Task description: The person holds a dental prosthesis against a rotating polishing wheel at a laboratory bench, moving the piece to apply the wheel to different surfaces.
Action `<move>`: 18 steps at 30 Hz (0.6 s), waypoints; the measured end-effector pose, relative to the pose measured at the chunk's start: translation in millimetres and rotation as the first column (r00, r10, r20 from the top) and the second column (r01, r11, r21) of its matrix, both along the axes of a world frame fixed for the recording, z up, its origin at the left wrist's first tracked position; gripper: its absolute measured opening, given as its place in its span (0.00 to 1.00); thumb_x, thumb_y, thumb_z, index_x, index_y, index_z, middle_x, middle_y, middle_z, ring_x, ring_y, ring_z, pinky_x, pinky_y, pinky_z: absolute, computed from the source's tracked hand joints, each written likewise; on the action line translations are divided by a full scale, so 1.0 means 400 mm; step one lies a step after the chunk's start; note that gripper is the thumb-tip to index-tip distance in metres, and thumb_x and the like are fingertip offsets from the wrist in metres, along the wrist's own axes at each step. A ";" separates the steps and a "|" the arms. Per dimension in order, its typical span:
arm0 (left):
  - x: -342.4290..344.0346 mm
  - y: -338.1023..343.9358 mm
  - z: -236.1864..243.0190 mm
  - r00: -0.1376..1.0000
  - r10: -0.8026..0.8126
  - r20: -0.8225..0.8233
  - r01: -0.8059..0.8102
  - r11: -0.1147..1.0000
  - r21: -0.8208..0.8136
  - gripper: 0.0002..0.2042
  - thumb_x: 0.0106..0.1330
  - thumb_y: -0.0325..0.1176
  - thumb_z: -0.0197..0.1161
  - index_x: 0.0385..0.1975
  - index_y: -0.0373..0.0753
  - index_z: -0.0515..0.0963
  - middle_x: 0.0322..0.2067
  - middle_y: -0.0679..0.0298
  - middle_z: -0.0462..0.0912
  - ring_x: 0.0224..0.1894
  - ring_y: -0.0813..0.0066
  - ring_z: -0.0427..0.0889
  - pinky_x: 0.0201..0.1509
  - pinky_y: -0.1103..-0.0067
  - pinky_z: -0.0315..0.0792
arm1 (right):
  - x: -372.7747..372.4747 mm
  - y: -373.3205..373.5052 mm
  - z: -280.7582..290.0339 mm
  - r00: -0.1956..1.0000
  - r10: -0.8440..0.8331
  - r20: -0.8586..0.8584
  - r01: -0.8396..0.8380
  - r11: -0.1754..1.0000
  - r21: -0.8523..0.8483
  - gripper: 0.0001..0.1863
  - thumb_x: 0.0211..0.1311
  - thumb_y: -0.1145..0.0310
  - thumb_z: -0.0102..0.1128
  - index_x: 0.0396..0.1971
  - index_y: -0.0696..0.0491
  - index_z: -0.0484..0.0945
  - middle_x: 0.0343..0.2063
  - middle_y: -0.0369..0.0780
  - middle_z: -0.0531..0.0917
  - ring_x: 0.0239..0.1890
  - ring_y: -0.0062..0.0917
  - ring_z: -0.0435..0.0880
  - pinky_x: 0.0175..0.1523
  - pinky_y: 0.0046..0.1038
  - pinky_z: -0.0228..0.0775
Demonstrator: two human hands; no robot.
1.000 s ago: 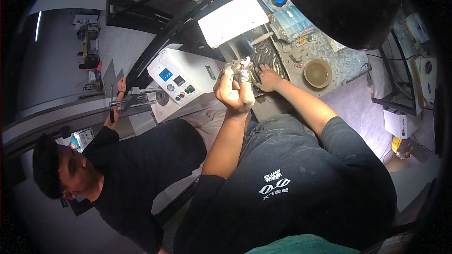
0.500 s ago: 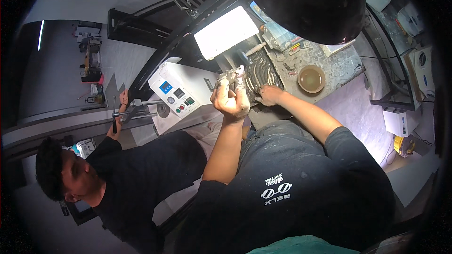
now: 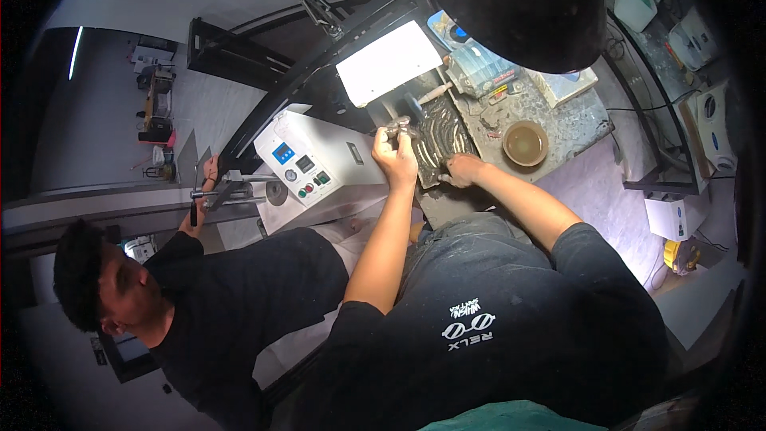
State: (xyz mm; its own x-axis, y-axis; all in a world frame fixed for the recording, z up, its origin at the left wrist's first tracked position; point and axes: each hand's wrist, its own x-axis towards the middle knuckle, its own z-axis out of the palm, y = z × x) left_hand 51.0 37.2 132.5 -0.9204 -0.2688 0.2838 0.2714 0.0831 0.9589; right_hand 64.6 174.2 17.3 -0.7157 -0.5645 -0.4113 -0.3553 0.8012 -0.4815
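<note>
My left hand (image 3: 396, 152) is closed on a small, muddy, irregular lump (image 3: 400, 127), raised over the left side of a tray. The tray holds dark grey, wet material (image 3: 439, 134) with pale curved streaks. My right hand (image 3: 465, 170) rests at the tray's near right corner, its fingers bent and apart, touching the muddy material; their tips are hard to make out. A tool with a pale handle (image 3: 435, 93) lies at the tray's far end, below a white lit panel (image 3: 387, 61). A round bowl of murky liquid (image 3: 526, 144) stands right of my right hand.
A white machine with controls (image 3: 307, 164) stands left of the tray. A co-worker (image 3: 239, 295) leans at the left, one arm out along the black frame. Blue packages (image 3: 483, 72), a pale box (image 3: 562, 85) and a large black hood (image 3: 519, 8) are at the upper right.
My right hand has moved toward the tray's near edge, uncovering more of the streaked material. My left hand, still holding the lump, has shifted slightly left.
</note>
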 end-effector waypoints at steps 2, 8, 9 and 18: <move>-0.026 -0.049 -0.120 0.997 -0.020 0.078 0.025 0.997 -0.072 0.05 0.54 0.18 0.51 0.27 0.31 0.74 0.22 0.67 0.75 0.24 0.82 0.72 0.30 0.83 0.67 | -0.002 -0.006 0.022 1.000 0.025 0.017 -0.025 0.999 0.023 0.26 0.59 0.49 0.48 0.39 0.60 0.77 0.42 0.51 0.77 0.47 0.43 0.76 0.53 0.36 0.67; -0.018 -0.035 -0.181 0.987 -0.066 0.148 0.081 0.992 -0.095 0.01 0.51 0.20 0.54 0.23 0.32 0.73 0.20 0.68 0.74 0.21 0.84 0.69 0.27 0.82 0.65 | 0.005 0.018 0.008 1.000 -0.027 0.013 0.027 0.999 -0.021 0.29 0.60 0.47 0.47 0.32 0.63 0.78 0.36 0.53 0.79 0.43 0.46 0.77 0.49 0.38 0.69; -0.014 -0.036 -0.183 0.977 -0.074 0.202 0.094 0.992 -0.088 0.01 0.51 0.21 0.55 0.22 0.32 0.73 0.19 0.68 0.74 0.21 0.84 0.68 0.27 0.82 0.64 | 0.006 0.020 -0.004 1.000 -0.025 -0.014 0.024 1.000 -0.020 0.29 0.60 0.47 0.47 0.32 0.64 0.78 0.35 0.54 0.79 0.42 0.46 0.77 0.49 0.38 0.69; 0.004 -0.048 -0.207 0.979 -0.027 0.202 0.098 0.931 -0.351 0.04 0.48 0.24 0.60 0.24 0.31 0.78 0.20 0.62 0.78 0.25 0.77 0.75 0.33 0.80 0.68 | -0.026 0.036 -0.008 0.939 -0.338 0.064 0.344 0.906 -0.247 0.29 0.59 0.48 0.49 0.39 0.64 0.76 0.40 0.56 0.78 0.45 0.47 0.76 0.52 0.38 0.67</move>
